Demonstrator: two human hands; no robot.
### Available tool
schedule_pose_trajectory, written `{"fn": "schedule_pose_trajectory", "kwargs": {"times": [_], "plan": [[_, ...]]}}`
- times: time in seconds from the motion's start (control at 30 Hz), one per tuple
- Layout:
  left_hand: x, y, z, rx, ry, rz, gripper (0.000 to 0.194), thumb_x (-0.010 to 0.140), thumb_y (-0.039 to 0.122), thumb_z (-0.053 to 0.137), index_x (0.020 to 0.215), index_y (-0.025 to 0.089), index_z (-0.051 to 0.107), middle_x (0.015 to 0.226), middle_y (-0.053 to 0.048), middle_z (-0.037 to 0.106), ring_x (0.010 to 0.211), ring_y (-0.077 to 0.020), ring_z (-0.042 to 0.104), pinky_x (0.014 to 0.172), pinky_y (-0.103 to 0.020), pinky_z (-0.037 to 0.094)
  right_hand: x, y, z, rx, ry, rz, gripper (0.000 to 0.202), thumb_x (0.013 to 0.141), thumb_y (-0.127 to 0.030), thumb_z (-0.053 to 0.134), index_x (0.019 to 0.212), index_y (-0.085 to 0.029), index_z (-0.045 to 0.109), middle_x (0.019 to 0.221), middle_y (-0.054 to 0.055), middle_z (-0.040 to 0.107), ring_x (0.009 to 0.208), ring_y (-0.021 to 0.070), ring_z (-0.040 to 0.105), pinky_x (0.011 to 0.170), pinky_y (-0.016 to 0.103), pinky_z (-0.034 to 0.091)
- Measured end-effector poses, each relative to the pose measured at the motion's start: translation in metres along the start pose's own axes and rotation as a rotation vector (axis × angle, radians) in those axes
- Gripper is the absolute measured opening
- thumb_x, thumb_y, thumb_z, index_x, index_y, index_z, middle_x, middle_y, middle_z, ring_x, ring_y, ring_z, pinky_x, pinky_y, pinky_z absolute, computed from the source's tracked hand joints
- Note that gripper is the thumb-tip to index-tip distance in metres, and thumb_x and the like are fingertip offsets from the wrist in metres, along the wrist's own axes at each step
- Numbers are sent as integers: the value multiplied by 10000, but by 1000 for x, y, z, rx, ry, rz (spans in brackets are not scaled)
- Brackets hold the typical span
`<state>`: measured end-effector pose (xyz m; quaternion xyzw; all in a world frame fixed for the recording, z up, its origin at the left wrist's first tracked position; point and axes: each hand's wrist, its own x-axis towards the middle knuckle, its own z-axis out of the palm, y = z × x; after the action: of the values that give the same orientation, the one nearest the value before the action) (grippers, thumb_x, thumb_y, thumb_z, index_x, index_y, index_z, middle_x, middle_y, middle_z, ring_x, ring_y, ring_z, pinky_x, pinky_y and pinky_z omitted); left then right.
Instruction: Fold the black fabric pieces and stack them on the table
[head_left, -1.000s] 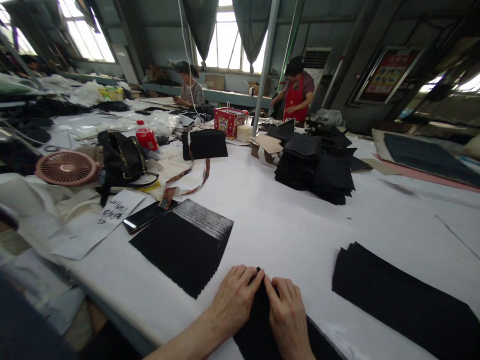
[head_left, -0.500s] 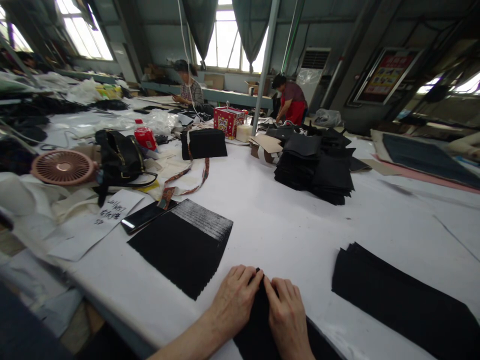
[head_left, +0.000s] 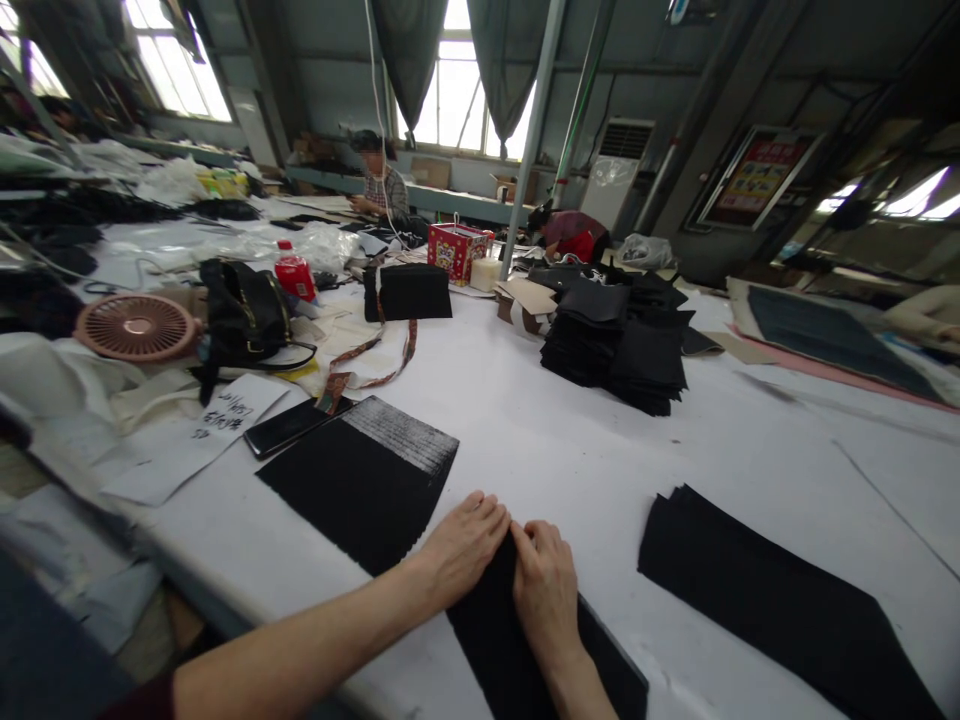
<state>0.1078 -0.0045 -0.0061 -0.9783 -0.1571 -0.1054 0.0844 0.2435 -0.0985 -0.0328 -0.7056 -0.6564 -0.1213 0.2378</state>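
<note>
Black flat fabric panel (head_left: 517,640) lies on the white worktop (head_left: 570,450); left hand (head_left: 461,550) and right hand (head_left: 544,590) press open-palmed on its far edge (thin, limp, light; best taken by the edges).

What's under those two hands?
A black fabric piece lies flat under the left hand and right hand on the white table. Its covered top edge is hidden.

We find handwriting in dark ink on the white paper sheet (head_left: 225,413) at ten o'clock on the table, but the strokes are too small to read. The framed poster (head_left: 756,178) on the wall at two o'clock carries coloured print, likewise illegible. The red box (head_left: 454,251) at twelve o'clock shows patterned graphics, no readable words.
</note>
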Motion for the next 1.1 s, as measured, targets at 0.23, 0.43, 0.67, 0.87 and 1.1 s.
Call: {"fn": "schedule_pose_trajectory", "kwargs": {"times": [0.23, 0.43, 0.67, 0.87, 1.1], "plan": [[1, 1, 3, -10, 34, -21, 394, 889, 156, 470, 1281, 119, 481, 1284, -131, 556, 1219, -245, 456, 1081, -397, 274, -5, 15, 7, 91, 13, -3, 334, 928, -102, 386, 1182, -185, 586, 914, 71, 556, 846, 198, 506, 724, 327, 424], [1, 11, 6, 43, 35, -36, 417, 878, 138, 500, 1290, 75, 482, 1213, -140, 581, 1177, -253, 488, 1065, -377, 281, -19, 21, 2, 118, 43, -4, 359, 932, -96, 362, 1197, -185, 586, 915, 76, 547, 851, 199, 501, 731, 337, 439], [2, 16, 2, 79, 9, 19, 425, 884, 194, 509, 1303, 136, 468, 1243, -118, 547, 1175, -254, 469, 1042, -385, 278, -33, 23, -7, 81, 44, -3, 348, 921, -81, 395, 1198, -168, 588, 923, 78, 546, 852, 200, 497, 749, 344, 440], [5, 21, -4, 87, -30, 56, 426, 866, 179, 525, 1284, 121, 471, 1084, -91, 580, 1023, -232, 503, 961, -352, 337, -47, 29, -15, 69, 53, 5, 342, 915, -68, 400, 1182, -166, 591, 931, 83, 543, 859, 207, 493, 751, 354, 441], [6, 29, -6, 92, -36, 93, 494, 865, 228, 553, 1338, 168, 423, 1174, -105, 546, 1099, -249, 474, 974, -370, 313, -62, 36, -24, 76, 59, 8, 375, 902, -47, 391, 1204, -173, 575, 950, 89, 544, 872, 215, 492, 753, 364, 442]]}}
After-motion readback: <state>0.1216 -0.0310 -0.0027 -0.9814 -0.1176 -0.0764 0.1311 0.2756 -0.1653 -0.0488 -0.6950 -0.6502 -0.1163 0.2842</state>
